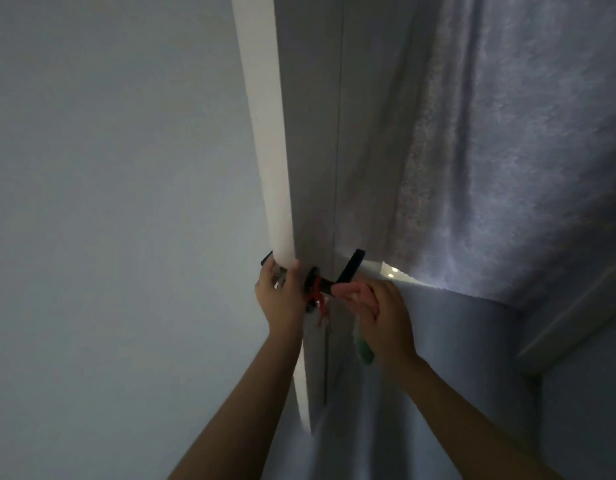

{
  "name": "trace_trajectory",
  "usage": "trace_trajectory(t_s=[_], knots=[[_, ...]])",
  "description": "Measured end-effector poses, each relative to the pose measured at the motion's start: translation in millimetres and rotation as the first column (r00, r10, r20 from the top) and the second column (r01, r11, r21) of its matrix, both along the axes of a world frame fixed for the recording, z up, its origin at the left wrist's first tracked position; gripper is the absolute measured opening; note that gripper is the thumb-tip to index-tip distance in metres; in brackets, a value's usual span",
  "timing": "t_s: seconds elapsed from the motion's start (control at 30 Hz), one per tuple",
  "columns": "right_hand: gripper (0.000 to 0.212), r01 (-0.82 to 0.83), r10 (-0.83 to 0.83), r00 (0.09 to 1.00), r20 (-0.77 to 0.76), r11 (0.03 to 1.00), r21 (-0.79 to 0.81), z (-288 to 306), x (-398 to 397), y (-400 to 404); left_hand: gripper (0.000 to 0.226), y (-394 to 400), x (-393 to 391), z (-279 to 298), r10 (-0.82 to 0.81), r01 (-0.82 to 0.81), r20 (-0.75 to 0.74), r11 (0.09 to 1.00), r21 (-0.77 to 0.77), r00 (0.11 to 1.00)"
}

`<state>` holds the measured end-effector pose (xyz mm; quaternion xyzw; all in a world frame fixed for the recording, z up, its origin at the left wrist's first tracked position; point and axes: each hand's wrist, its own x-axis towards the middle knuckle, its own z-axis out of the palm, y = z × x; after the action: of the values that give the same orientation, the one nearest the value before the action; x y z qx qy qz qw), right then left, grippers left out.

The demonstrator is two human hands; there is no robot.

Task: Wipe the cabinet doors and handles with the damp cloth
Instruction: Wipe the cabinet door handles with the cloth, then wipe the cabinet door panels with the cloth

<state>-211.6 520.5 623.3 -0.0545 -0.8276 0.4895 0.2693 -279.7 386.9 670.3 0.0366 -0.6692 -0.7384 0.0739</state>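
A white door point(313, 140), seen edge-on from below in dim light, is gripped at its narrow edge by the left hand point(282, 299), whose fingers are curled round the edge just beside a black handle point(266, 259) that juts out on the far side. A second black handle point(351, 270) is seen on the near face of the door, and just below it a round black fitting with something red point(315, 292) hanging from it is visible between the two hands; what the red item is cannot be told. The right hand point(379, 317) is raised close under the near handle with its fingers curled round a cloth point(365, 351), whose green end is seen hanging below the palm; whether the cloth touches the handle cannot be told. Both forearms are stretched upward from the bottom of the frame. A pale curtain point(500, 150) is hung in folds to the right of the door, and a plain grey wall point(109, 202) is seen to the left.
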Motion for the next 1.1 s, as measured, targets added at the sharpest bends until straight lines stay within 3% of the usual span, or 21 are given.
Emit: trace_trajectory(t_s=[0.1, 0.23, 0.47, 0.6, 0.7, 0.73, 0.8, 0.83, 0.97, 1.1], knots=[[0.038, -0.109, 0.11, 0.993, 0.037, 0.993, -0.035, -5, -24, 13, 0.02, -1, -12, -2, 0.096, -0.096, 0.012, 0.995, 0.0, 0.995], [0.045, -0.22, 0.222, 0.972, 0.074, 0.975, -0.041, -2, -51, 27, 0.045, -1, -32, -3, 0.183, -0.184, 0.101, 0.983, 0.001, 0.978], [0.039, -0.244, 0.239, 0.969, 0.067, 0.966, 0.082, 23, -80, 38, 0.034, -10, -64, 11, 0.235, -0.23, 0.134, 0.972, -0.054, 0.963], [0.018, -0.296, 0.297, 0.948, 0.109, 0.955, -0.028, 39, -103, 40, 0.017, -13, -74, 21, 0.228, -0.223, 0.116, 0.973, -0.049, 0.967], [0.038, -0.278, 0.329, 0.921, 0.207, 0.93, -0.238, 55, -124, 41, 0.034, -21, -82, 16, 0.218, -0.217, 0.153, 0.976, -0.028, 0.964], [0.049, -0.291, 0.404, 0.89, 0.21, 0.86, -0.418, 65, -132, 41, 0.044, -24, -88, 15, 0.22, -0.218, 0.175, 0.975, -0.028, 0.96], [0.061, -0.311, 0.606, 0.79, 0.091, 0.525, -0.793, 86, -146, 41, 0.053, -27, -94, 16, 0.23, -0.231, 0.206, 0.973, -0.019, 0.951], [0.064, -0.289, 0.64, 0.767, 0.033, 0.392, -0.874, 97, -152, 43, 0.055, -28, -97, 17, 0.234, -0.238, 0.202, 0.971, -0.007, 0.951], [0.061, -0.229, 0.656, 0.75, -0.087, 0.134, -0.964, 136, -174, 48, 0.079, -33, -95, 30, 0.223, -0.219, 0.064, 0.973, -0.069, 0.973], [0.066, -0.267, 0.709, 0.679, -0.193, -0.006, -0.964, 172, -190, 49, 0.067, -27, -100, 51, 0.275, -0.279, -0.048, 0.952, -0.125, 0.96]])
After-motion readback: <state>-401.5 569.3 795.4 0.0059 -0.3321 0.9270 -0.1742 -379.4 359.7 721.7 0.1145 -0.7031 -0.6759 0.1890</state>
